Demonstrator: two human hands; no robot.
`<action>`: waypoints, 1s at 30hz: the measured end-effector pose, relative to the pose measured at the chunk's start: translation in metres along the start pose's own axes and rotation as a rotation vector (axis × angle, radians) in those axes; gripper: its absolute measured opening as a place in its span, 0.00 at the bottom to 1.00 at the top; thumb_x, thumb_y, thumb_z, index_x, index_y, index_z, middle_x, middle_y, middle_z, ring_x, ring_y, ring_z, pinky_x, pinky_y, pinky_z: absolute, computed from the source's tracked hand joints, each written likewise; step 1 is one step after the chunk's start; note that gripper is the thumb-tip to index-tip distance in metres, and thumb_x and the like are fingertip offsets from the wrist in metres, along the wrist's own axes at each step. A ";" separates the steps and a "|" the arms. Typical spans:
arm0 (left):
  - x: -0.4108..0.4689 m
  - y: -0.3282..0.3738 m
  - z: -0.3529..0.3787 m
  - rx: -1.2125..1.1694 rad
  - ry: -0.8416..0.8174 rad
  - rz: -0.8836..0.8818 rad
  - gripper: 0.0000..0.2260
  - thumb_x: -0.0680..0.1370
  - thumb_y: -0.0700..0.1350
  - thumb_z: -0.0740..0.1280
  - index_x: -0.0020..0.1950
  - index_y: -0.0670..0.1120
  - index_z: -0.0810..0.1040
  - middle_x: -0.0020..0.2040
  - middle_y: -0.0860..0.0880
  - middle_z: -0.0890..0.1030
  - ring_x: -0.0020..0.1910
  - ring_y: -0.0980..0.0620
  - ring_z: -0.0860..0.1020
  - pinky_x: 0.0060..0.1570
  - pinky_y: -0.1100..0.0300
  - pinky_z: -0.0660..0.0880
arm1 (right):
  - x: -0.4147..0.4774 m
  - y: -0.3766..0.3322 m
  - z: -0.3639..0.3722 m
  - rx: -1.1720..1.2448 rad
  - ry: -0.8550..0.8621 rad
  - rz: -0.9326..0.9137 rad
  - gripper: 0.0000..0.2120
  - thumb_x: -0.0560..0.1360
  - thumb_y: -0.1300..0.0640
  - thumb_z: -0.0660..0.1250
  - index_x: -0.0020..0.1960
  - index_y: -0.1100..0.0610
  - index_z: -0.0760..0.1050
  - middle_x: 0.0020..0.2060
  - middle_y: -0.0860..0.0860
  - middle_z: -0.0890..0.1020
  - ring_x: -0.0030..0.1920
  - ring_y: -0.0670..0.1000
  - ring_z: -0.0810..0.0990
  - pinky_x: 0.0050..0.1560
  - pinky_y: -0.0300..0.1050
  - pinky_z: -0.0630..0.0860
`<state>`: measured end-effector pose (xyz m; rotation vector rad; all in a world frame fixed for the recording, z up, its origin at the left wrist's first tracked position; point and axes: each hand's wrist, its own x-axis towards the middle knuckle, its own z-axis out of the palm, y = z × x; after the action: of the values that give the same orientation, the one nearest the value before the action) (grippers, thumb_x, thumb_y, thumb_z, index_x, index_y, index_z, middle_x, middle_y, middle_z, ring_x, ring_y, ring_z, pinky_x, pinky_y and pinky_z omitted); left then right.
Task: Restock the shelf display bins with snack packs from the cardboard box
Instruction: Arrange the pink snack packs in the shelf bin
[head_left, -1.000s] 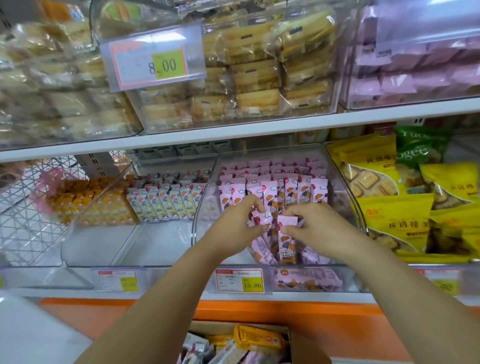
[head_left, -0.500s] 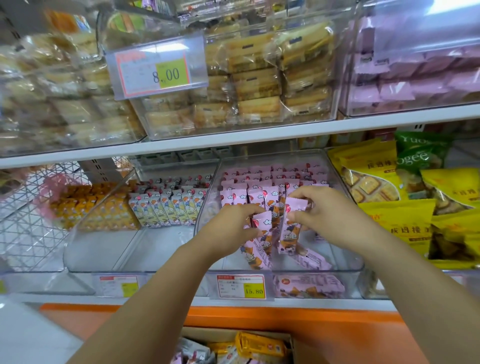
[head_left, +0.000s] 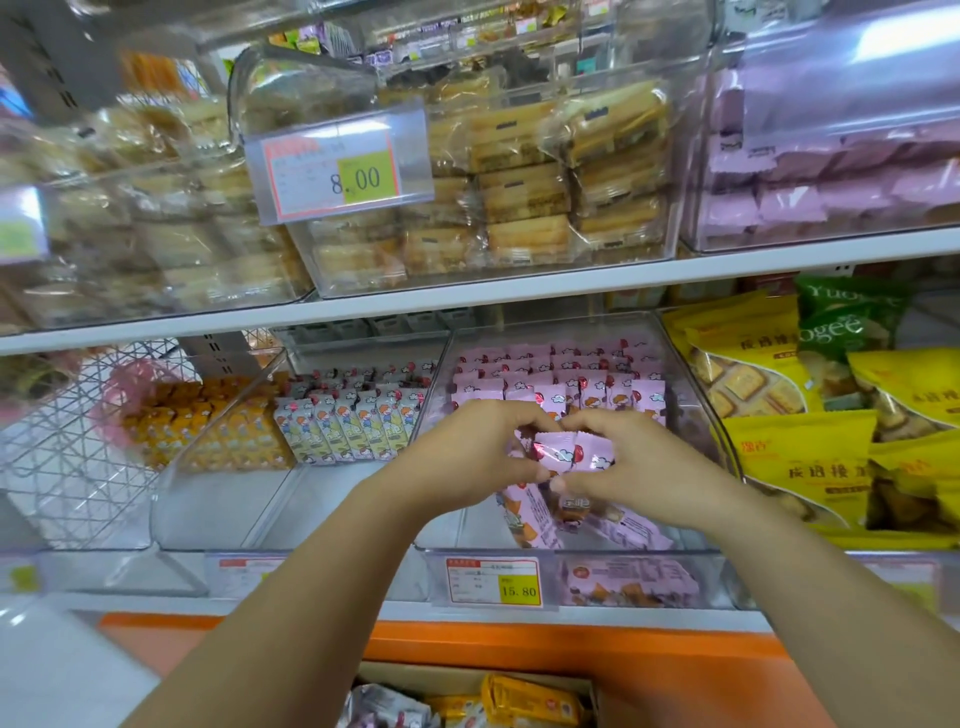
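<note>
Snack packs (head_left: 563, 453), pink film sachets: a small bunch is pinched between both hands over the middle of the clear bin (head_left: 696, 551). The left hand (head_left: 467, 452) grips the bunch from the left, fingers curled over the top crimps, thumb underneath. The right hand (head_left: 644, 467) mirrors it from the right, and the fingertips of the two nearly meet. Bunch is roughly upright, with its lower ends hidden behind the hands. Just below, loose packs (head_left: 524, 519) lie tipped on the bin floor at the near end. The far end has standing rows (head_left: 566, 379) of the same pack. Handling guess: light, soft crinkly film, slippery pack against pack, contents probably crushable. Take the bunch by its sides, squeeze gently and keep it squared so it stands against the near face of the rows. Left neighbour bin holds white cartoon packs (head_left: 343, 426); yellow bags (head_left: 800, 467) sit to the right. A price tag (head_left: 493, 581) is on the near edge. Nearest and below, the cardboard box (head_left: 426, 674) has more stock in it.
</note>
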<state>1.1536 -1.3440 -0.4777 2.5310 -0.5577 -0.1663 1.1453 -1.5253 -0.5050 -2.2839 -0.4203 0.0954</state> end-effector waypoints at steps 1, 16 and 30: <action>0.000 0.001 0.000 0.000 0.003 0.010 0.15 0.74 0.45 0.72 0.60 0.53 0.77 0.47 0.60 0.75 0.42 0.61 0.77 0.41 0.68 0.72 | 0.000 0.000 0.001 -0.011 0.040 -0.010 0.26 0.71 0.49 0.72 0.68 0.51 0.71 0.68 0.46 0.72 0.67 0.46 0.69 0.58 0.38 0.65; 0.035 0.006 0.006 0.057 0.444 -0.058 0.14 0.73 0.55 0.71 0.40 0.46 0.73 0.43 0.47 0.77 0.41 0.50 0.73 0.37 0.59 0.64 | 0.009 -0.006 -0.037 -0.346 0.306 0.028 0.17 0.71 0.48 0.72 0.58 0.53 0.77 0.52 0.51 0.81 0.46 0.49 0.74 0.41 0.43 0.66; 0.062 -0.021 0.024 0.109 0.429 -0.109 0.15 0.74 0.57 0.69 0.40 0.47 0.72 0.44 0.47 0.79 0.44 0.48 0.76 0.40 0.59 0.69 | 0.063 0.009 -0.032 -0.669 -0.012 0.256 0.18 0.76 0.51 0.68 0.63 0.57 0.73 0.58 0.55 0.79 0.55 0.56 0.79 0.55 0.50 0.77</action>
<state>1.2118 -1.3649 -0.5094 2.5929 -0.2641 0.3702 1.2130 -1.5327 -0.4855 -2.9922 -0.1715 0.1081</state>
